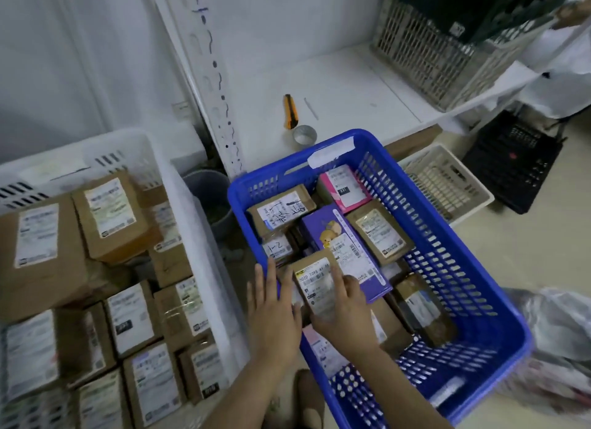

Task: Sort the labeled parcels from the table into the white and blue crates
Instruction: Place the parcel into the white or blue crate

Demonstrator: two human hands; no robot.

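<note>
Presently, one small brown cardboard parcel with white label (pixel 315 284), pressed under the right hand's (pixel 343 310) straight fingers, apparently to seat it in the blue slotted plastic crate (pixel 473 288); left hand (pixel 271 316) alongside, open flat, empty, likely steadying.

**Parcels fill two crates before the desk**

Labelled parcels (pixel 379 233) lie packed in the centre crate (pixel 425 211). Left of it stands a second crate (pixel 192 224), also full of parcels, with a bin (pixel 208 188) between the two. Behind the centre crate runs the desk (pixel 335 86), carrying a knife (pixel 290 111) and a tape roll (pixel 304 135) just behind the crate's far rim. A basket (pixel 431 57) sits on the desk behind and to the right.
</note>
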